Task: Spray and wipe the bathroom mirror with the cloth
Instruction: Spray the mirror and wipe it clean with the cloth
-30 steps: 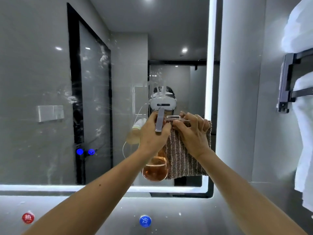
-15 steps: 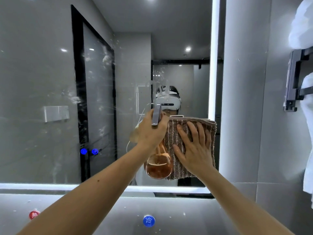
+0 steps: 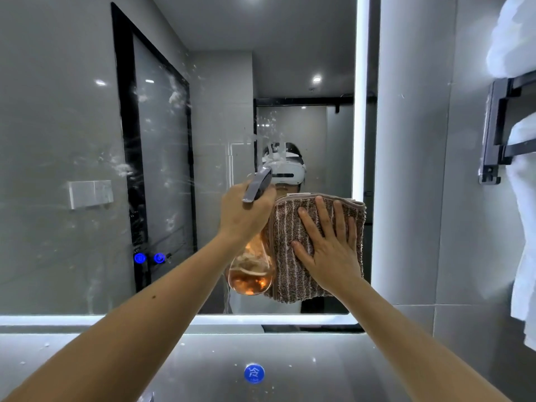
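The bathroom mirror point(image 3: 87, 140) fills the wall ahead, lit along its edges and flecked with white spray spots and streaks. My left hand point(image 3: 243, 213) grips a clear spray bottle point(image 3: 251, 274) holding amber liquid, its grey trigger head raised toward the glass. Just to its right, my right hand point(image 3: 327, 248) lies flat with fingers spread on a brown striped cloth point(image 3: 290, 256), pressing it against the mirror's lower right area.
A black towel rack point(image 3: 496, 132) with white towels point(image 3: 522, 227) hangs on the right wall. A grey ledge point(image 3: 290, 352) below the mirror carries a blue round cold-water marker point(image 3: 254, 373). Two blue touch buttons point(image 3: 149, 258) glow on the mirror.
My right hand moved from gripping the cloth's top edge to lying flat on it against the glass. The bottle's head tilted and rose slightly in my left hand.
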`<state>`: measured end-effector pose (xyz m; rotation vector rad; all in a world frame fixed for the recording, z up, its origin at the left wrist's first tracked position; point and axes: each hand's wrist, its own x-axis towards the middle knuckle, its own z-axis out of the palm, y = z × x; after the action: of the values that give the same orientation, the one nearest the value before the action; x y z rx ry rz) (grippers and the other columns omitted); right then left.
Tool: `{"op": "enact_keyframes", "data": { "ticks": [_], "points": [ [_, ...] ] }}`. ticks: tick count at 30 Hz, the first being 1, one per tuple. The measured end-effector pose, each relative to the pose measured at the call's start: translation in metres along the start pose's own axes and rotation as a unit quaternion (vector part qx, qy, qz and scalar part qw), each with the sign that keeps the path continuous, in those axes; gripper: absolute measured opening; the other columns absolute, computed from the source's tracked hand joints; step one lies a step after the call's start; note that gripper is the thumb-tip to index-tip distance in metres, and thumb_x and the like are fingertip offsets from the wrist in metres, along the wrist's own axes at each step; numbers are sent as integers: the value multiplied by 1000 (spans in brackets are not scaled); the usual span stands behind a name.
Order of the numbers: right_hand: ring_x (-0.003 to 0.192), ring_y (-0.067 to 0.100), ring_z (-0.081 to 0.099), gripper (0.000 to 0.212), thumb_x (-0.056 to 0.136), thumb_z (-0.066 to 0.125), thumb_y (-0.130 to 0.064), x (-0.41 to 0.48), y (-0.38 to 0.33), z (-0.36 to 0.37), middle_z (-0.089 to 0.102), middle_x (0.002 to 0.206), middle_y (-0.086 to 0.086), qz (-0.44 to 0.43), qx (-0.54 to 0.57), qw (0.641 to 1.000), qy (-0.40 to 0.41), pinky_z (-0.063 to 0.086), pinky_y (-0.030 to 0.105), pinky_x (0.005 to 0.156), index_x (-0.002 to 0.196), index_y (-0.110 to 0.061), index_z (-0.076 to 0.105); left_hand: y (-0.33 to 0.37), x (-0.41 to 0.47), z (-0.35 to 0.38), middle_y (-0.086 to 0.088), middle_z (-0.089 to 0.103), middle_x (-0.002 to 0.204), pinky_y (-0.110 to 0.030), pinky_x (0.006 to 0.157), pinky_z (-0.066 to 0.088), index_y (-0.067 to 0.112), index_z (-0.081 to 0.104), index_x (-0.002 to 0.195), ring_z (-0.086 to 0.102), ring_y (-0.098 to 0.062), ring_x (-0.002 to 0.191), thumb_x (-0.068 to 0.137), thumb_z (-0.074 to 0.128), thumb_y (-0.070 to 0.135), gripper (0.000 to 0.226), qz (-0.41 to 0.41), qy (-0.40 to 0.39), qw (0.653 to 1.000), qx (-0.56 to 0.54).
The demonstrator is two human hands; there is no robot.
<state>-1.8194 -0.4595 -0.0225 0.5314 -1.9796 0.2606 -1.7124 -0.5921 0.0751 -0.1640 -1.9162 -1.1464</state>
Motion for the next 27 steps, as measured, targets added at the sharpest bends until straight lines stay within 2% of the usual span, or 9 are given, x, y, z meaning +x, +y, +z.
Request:
{"op": "enact_keyframes", "data": {
  "ticks": [4,8,11,14,17,19,21,24,27],
  "points": [
    [140,18,-17,63,89,10,-63,1,-1,-3,-12,154,-7,0,0,1000,-9,-22,34,110,145,-37,-3,2,-1,-5,-16,56,68,-20,52,38,-8,62,81,46,-20,59,90,52,14,25,-33,-40,999,-17],
    [140,17,-20,64,89,10,-63,1,0,-5,-11,153,-8,-2,3,1000,-19,-25,33,108,145,-38,-8,11,-6,-2,-33,61,75,-37,63,38,-15,60,82,48,-24,64,82,46,24,41,-1,-42,999,-24],
    [140,17,-20,63,89,8,-64,2,0,-6,-5,154,-8,-3,7,1000,-22,-23,34,109,145,-39,-6,11,-2,-3,-28,63,79,-31,61,39,-13,63,90,50,-22,69,89,54,21,35,-28,-52,998,-30],
    [140,18,-18,63,89,9,-64,3,-1,-6,0,153,-7,-5,10,1000,-23,-21,35,110,146,-36,2,10,-2,-5,-13,52,63,-23,52,31,-8,61,78,43,-21,60,90,49,8,24,-36,-53,998,-19],
    [140,18,-18,64,90,9,-64,2,0,-5,-1,154,-6,-8,5,1000,-23,-22,35,110,146,-35,1,8,-3,-5,-13,51,63,-19,48,29,-9,60,77,40,-19,56,90,50,11,26,-25,-76,997,5],
    [140,19,-18,64,89,9,-64,2,0,-5,-4,154,-6,-9,3,1000,-22,-23,35,109,146,-35,-1,7,0,-7,-21,58,67,-21,56,40,-10,60,80,47,-20,59,90,53,14,27,-44,-78,995,-34],
    [140,19,-19,64,89,9,-63,1,1,-4,-11,154,-6,-7,0,1000,-20,-24,35,109,146,-36,-2,8,2,-8,-31,59,74,-37,68,41,-15,59,84,50,-26,68,88,51,10,26,-49,-58,994,-83],
    [140,19,-20,64,89,9,-63,1,1,-3,-23,152,-8,-8,0,1000,-19,-25,35,108,146,-35,-2,10,0,-7,-20,56,73,-41,69,40,-15,60,87,47,-27,71,88,49,6,24,-55,-73,994,-63],
    [140,18,-18,63,90,9,-63,1,1,-3,-21,153,-9,-9,5,1000,-17,-23,35,109,146,-35,-1,5,1,-7,-16,65,83,-48,90,47,-8,65,95,57,-26,81,88,53,12,25,-74,-92,990,-83]
  ]
}}
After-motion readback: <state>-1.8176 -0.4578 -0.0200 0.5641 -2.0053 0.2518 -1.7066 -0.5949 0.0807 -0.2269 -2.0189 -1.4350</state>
